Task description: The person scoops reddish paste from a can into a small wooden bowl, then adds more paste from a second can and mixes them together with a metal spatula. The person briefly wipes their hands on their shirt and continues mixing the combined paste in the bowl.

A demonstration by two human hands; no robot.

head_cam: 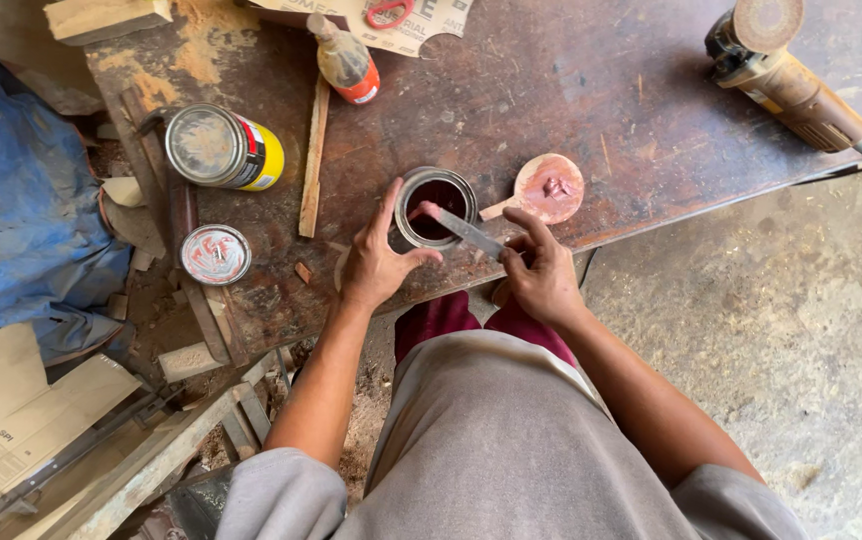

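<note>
Rough and stained, a dark wooden workbench (pixel 571 90) dusted with sawdust fills the upper part of the frame, with a bare concrete floor (pixel 801 330) at the lower right. Near the bench's front edge, just left of centre, stands a small open tin (pixel 436 205) holding dark reddish liquid. The left hand (pixel 376 262) rests against the tin's left side, thumb and forefinger spread open around its wall, steadying rather than fully clasping it. The right hand (pixel 541 272) is closed in a pinch on a flat metal blade (pixel 463 229), whose stained tip lies over the tin's rim. Just right of the tin lies its round lid (pixel 549 187), smeared reddish on the inside. Further left sit a smaller round lid (pixel 215 254) with red smears and a yellow can (pixel 226 148) lying on its side, with a thin wooden strip (pixel 313 155) between the can and the tin. A plastic bottle (pixel 346 60) with an orange base lies at the upper centre, and an angle grinder (pixel 786 70) rests at the upper right. Blue cloth (pixel 16 210) is bundled at the left edge.
</note>
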